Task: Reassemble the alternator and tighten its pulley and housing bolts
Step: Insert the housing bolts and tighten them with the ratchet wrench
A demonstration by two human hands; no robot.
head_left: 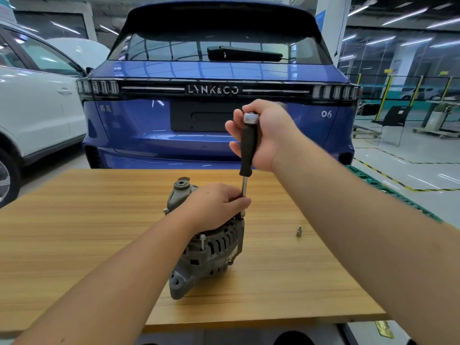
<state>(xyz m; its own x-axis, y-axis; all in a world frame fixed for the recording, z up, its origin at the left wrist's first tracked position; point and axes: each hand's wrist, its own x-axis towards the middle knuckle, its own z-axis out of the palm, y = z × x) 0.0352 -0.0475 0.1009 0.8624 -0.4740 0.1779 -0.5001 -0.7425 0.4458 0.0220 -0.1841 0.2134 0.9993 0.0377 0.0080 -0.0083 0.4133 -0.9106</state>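
A grey alternator (211,250) stands on the wooden table (74,232), its ribbed housing facing me. My left hand (214,205) lies over its top, and the fingertips pinch the steel shaft of a driver (249,148) just above the housing. The driver stands nearly upright, with a black handle and a chrome cap. My right hand (268,135) grips that handle near its top. The tool's tip, at the housing's upper right edge, is hidden behind my left fingers. Two long bolts stick up from the housing, one at the front left (202,241) and one at the far left (165,210).
A small loose socket (299,231) lies on the table to the right of the alternator. Behind the table stands a blue car (219,108), with a white car (32,108) at the left. Green matting (388,192) borders the table's right side.
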